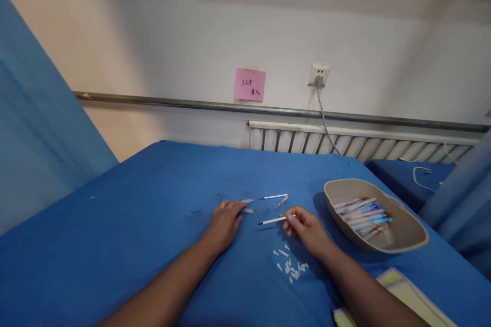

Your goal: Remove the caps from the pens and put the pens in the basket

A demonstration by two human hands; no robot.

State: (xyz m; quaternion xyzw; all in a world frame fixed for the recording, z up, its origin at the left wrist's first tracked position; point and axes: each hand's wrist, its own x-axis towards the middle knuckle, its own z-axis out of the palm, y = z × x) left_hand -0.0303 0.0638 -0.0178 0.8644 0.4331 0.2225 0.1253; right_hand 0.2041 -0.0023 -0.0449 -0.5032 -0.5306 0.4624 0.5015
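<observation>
Low over the blue sheet (153, 189), my left hand (226, 222) has its fingers closed over pale pen barrels, whose ends stick out to the right; one end (248, 211) shows just past the fingertips. My right hand (303, 227) pinches a white pen refill (271, 221) by its right end, its dark tip pointing left toward my left hand. Behind it lie a second refill (274, 196) and a short clear pen part (282, 202). Small white pieces (291, 268), perhaps caps, are scattered in front of my right hand.
A beige basket (410, 242) holding several pens (366, 217) stands on the right. A yellow cloth (406, 296) lies at the front right. A radiator (307, 138) and a wall socket (318, 76) are at the back. Blue curtains (46, 102) hang at both sides.
</observation>
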